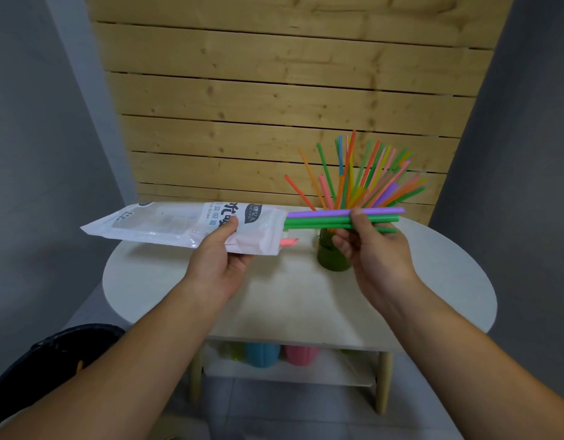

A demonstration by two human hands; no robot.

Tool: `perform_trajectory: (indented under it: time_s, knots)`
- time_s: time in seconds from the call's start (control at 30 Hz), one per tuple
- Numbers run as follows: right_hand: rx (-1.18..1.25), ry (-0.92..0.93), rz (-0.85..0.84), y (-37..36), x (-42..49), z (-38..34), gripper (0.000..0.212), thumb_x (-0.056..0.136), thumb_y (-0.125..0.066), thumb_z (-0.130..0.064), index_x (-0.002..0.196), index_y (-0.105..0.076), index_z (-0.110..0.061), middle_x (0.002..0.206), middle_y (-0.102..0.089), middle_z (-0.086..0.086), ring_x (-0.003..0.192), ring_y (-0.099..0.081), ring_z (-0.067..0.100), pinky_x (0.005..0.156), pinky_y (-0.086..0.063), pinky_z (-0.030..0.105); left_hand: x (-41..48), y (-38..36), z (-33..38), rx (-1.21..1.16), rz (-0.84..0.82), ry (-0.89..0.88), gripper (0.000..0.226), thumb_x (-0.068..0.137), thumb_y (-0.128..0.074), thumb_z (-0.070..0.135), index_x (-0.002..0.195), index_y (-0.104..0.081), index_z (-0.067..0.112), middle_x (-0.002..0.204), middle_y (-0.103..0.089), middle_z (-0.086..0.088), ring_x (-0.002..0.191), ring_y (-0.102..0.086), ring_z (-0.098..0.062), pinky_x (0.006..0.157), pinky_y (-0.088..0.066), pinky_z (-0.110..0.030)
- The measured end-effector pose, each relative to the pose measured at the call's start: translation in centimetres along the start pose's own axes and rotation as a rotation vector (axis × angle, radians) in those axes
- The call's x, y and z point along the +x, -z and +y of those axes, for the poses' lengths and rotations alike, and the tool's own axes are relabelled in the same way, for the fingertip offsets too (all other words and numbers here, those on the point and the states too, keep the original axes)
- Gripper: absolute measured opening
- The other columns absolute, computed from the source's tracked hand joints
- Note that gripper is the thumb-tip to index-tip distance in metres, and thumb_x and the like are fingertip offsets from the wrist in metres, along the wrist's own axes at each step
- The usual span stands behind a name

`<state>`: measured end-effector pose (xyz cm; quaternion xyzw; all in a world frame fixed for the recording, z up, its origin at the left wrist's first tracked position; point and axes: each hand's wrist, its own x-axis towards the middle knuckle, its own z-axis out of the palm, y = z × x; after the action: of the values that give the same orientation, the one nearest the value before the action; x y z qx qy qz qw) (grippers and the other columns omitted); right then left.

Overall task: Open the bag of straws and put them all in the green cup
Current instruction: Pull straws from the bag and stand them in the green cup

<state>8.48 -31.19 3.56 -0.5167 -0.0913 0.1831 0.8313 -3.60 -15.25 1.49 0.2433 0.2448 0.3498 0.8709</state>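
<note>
Head view: the left hand (pixel 218 252) is holding the bag (pixel 166 223) from beneath, thumb pressing on its printed face and fingers curling under. The bag is lying nearly level above the table (pixel 290 309), open mouth pointing right. The right hand (pixel 369 249) is pinching a small bundle (pixel 318 217) of purple and green straws, thumb on top and fingers below, gripping toward the free ends. The other ends are sitting inside the bag mouth. The bundle's long axis is running left to right, in line with the bag. One pink straw (pixel 289 242) is poking from the mouth lower down, ungripped. The green cup (pixel 333 260) is standing on the table just under the right hand, partly hidden by its fingers, and is holding a fanned spray of coloured straws (pixel 363 173). Judgement: the right hand is the nearer one to the cup. The bundle is lying crosswise to the cup's upright axis, so it would need drawing clear rightward, then tipping toward vertical. How many straws are inside the bag is hard to read.
</note>
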Motion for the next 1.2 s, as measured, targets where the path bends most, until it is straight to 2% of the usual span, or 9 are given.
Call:
perform_trajectory:
  time_s: [0.1,0.23,0.33,0.5,0.6,0.8,0.93,1.2]
  knots:
    - [-0.012,0.065,0.028,1.6,0.1,-1.2,0.019,0.096,-0.063,-0.016,0.107,-0.066,-0.001,0.082,-0.071,0.01,0.064,-0.07,0.012,0.067,-0.06,0.025,0.3,0.3,0.4,-0.022,0.033,-0.011,0.035,0.096,-0.063,0.004,0.13,-0.06,0.005,0.118,-0.075,-0.01,0.095,-0.076,-0.02,0.072,-0.064,-0.034]
    - [-0.131,0.199,0.115,4.2,0.2,-2.4,0.017,0.097,-0.063,-0.018,0.104,-0.067,-0.003,0.069,-0.069,0.005,0.062,-0.07,0.011,0.074,-0.062,0.029,0.6,0.6,0.3,-0.013,0.052,-0.018,0.033,0.095,-0.064,0.003,0.129,-0.061,0.006,0.119,-0.074,-0.01,0.099,-0.075,-0.021,0.073,-0.064,-0.035]
    - [-0.248,0.287,0.165,5.7,0.3,-3.1,0.02,0.097,-0.062,-0.021,0.104,-0.067,-0.003,0.078,-0.068,0.01,0.064,-0.071,0.012,0.074,-0.061,0.029,0.7,0.4,-0.2,0.002,0.051,-0.01,0.037,0.094,-0.065,0.004,0.131,-0.061,0.006,0.122,-0.074,-0.01,0.103,-0.074,-0.022,0.078,-0.064,-0.038]
    - [-0.43,0.412,0.203,6.8,0.7,-4.4,0.022,0.098,-0.061,-0.026,0.106,-0.067,-0.007,0.087,-0.071,0.005,0.07,-0.073,0.012,0.075,-0.061,0.036,0.4,-0.3,-1.4,0.03,0.041,-0.013,0.033,0.094,-0.065,0.003,0.127,-0.063,0.009,0.111,-0.076,-0.007,0.084,-0.078,-0.016,0.063,-0.063,-0.031]
    - [-0.482,0.463,0.198,7.0,0.9,-4.9,0.02,0.098,-0.061,-0.027,0.105,-0.066,-0.009,0.089,-0.071,0.003,0.072,-0.074,0.013,0.073,-0.062,0.035,0.4,-0.4,-1.8,0.031,0.042,-0.012,0.036,0.094,-0.066,0.003,0.129,-0.062,0.009,0.111,-0.077,-0.006,0.086,-0.078,-0.017,0.065,-0.063,-0.032]
    - [-0.353,0.361,0.135,7.4,1.3,-5.1,0.024,0.1,-0.058,-0.019,0.11,-0.066,0.001,0.094,-0.072,0.01,0.074,-0.075,0.016,0.076,-0.06,0.026,0.4,-0.3,-1.7,0.054,0.027,-0.014,0.03,0.096,-0.063,0.004,0.125,-0.063,0.008,0.106,-0.076,-0.006,0.077,-0.077,-0.014,0.059,-0.061,-0.028]
    - [-0.247,0.293,0.104,7.7,1.4,-5.2,0.019,0.1,-0.058,-0.017,0.107,-0.066,-0.002,0.099,-0.073,0.011,0.082,-0.076,0.019,0.084,-0.059,0.028,0.4,-0.4,-1.8,0.057,0.037,-0.003,0.022,0.095,-0.064,0.003,0.117,-0.065,0.009,0.109,-0.076,-0.007,0.08,-0.077,-0.016,0.059,-0.061,-0.029]
    - [-0.358,0.399,0.109,7.6,0.9,-5.4,0.025,0.1,-0.058,-0.019,0.111,-0.065,0.001,0.103,-0.072,0.015,0.084,-0.076,0.021,0.081,-0.059,0.027,0.3,-0.3,-1.9,0.077,0.021,-0.001,0.021,0.095,-0.064,0.004,0.115,-0.066,0.01,0.107,-0.077,-0.006,0.083,-0.077,-0.016,0.062,-0.063,-0.031]
